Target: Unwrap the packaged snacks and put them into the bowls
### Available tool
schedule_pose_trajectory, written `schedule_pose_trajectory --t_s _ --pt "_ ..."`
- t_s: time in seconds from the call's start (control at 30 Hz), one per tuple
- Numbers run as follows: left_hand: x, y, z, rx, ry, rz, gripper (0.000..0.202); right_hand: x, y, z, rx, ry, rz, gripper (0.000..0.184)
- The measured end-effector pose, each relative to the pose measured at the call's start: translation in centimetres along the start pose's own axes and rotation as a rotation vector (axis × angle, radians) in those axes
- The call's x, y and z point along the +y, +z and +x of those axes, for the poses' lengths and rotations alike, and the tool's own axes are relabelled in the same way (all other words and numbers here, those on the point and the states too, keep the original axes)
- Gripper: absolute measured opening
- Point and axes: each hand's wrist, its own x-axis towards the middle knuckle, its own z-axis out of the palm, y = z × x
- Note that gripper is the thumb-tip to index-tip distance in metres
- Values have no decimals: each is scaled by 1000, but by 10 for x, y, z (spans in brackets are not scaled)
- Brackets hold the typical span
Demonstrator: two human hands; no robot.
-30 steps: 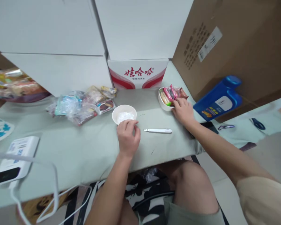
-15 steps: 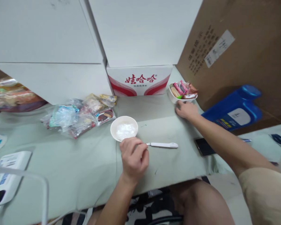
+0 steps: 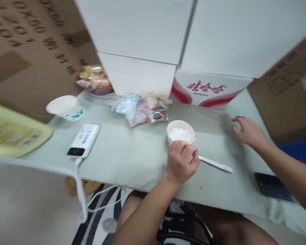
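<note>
My left hand [image 3: 182,160] is closed, with its fingers curled at the near rim of a white bowl [image 3: 169,135]. Whether it pinches anything is hidden. Shiny clear plastic [image 3: 180,133] lies inside that bowl. Beside the hand, a knife with a white handle [image 3: 216,165] rests on the table, its front end hidden behind the fingers. Farther right, my right hand [image 3: 250,131] hovers over the table, thumb and forefinger apart, holding nothing. Several wrapped snacks [image 3: 145,109] are heaped to the left of the bowl.
A red-and-white carton [image 3: 206,87] stands at the back below white panels. On the left are a paper bowl [image 3: 66,108], a white device with a cable [image 3: 84,140] and a yellow-green bottle [image 3: 17,131]. A dark phone [image 3: 272,186] lies near the right forearm.
The view has swung left. My right hand has left the snack-filled bowl it touched, and that bowl no longer shows. My left hand stays at the white bowl.
</note>
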Motion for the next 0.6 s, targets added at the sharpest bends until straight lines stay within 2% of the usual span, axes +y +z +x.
schedule_pose_trajectory --t_s 0.07,0.1,0.2,0.27,0.3,0.37,0.43,0.47,0.53,0.6 --pt "-5 -7 -2 42 -94 -22 12 -26 -20 -26 240 -166 165 51" --pt "-9 -12 -2 60 -148 -48 13 -42 -32 -37 313 -236 221 49" --pt "-19 -28 0 124 -318 -143 12 -114 -69 -56 382 -529 310 39" --pt "-26 -41 4 151 -426 -193 12 -178 -88 -54 395 -672 342 33" --pt "-29 -48 6 145 -480 -214 12 -214 -93 -49 352 -750 341 31" --pt "-36 -62 9 87 -599 -243 12 -291 -94 -32 267 -870 300 28" --pt "-43 -75 12 -21 -722 -252 11 -371 -85 -8 132 -974 216 33" --pt "-47 -80 11 -88 -770 -246 10 -410 -79 5 107 -1001 201 34" --pt "-55 -89 9 -228 -828 -220 7 -481 -63 30 91 -1023 164 37" --pt "-64 -93 3 -370 -834 -189 7 -540 -48 52 112 -975 110 43"
